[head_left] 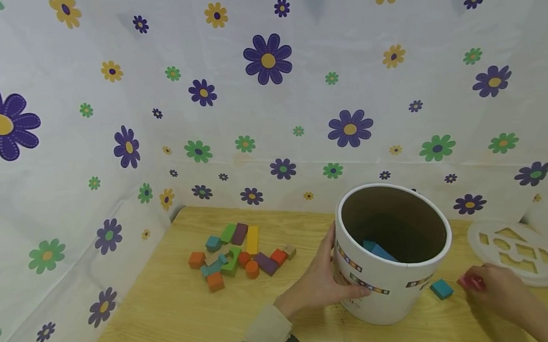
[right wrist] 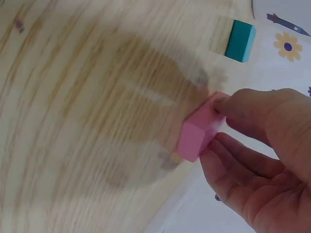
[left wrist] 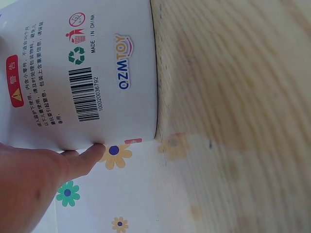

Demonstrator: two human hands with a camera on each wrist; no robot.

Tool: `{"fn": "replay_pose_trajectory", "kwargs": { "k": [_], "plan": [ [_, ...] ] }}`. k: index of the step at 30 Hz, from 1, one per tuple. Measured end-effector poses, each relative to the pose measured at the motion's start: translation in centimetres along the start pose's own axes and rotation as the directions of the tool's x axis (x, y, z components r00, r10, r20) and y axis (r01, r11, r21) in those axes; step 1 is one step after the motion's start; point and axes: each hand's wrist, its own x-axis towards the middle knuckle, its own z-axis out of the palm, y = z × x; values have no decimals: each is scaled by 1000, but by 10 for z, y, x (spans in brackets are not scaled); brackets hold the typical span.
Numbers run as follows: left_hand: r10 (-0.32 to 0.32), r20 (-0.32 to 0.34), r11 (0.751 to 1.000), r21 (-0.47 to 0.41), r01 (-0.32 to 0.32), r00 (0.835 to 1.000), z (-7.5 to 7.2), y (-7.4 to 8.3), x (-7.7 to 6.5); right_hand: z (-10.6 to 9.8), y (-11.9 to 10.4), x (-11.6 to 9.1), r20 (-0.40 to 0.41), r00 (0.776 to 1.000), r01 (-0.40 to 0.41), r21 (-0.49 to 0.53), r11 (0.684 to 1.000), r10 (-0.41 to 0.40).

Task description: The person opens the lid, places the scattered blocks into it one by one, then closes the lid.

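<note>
A white cylindrical bucket (head_left: 390, 301) stands on the wooden table, its round mouth tipped toward the head view. Blue blocks (head_left: 380, 253) lie inside it. My left hand (head_left: 320, 281) grips the bucket's left side, thumb across the printed front and fingers round the far side. In the left wrist view, the bucket's wall (left wrist: 138, 73) carries a barcode and printed labels. Right of the bucket, my right hand (head_left: 504, 288) pinches a pink block (right wrist: 199, 128) between thumb and fingers, close over the tabletop. A teal block (right wrist: 239, 41) lies between that hand and the bucket.
Several colored wooden blocks (head_left: 267, 263) lie in a loose group on the table's left part. At the right, a white lid (head_left: 517, 277) with shaped cut-outs lies flat behind my right hand. A flower-patterned sheet (head_left: 298, 103) hangs behind the table and along its left.
</note>
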Motion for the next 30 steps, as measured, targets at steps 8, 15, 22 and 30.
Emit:
{"fn": "replay_pose_trajectory", "kwargs": {
  "k": [8, 15, 22, 30],
  "plan": [
    [11, -3, 1000, -7, -11, 1000, 0, -1, 0, -2, -1, -5, 83, 992, -95, 52, 994, 91],
    [-3, -4, 1000, -9, 3, 1000, 0, -2, -1, 2, 1, -7, 46, 997, -70, 35, 997, 69],
    [-10, 1, 1000, -11, 10, 1000, 0, -3, 0, 2, 1, -8, 7, 998, -59, 23, 998, 59],
    [-10, 3, 1000, -9, 10, 1000, -1, -3, 0, 2, -3, -8, 13, 998, -67, 31, 997, 66]
  ]
}}
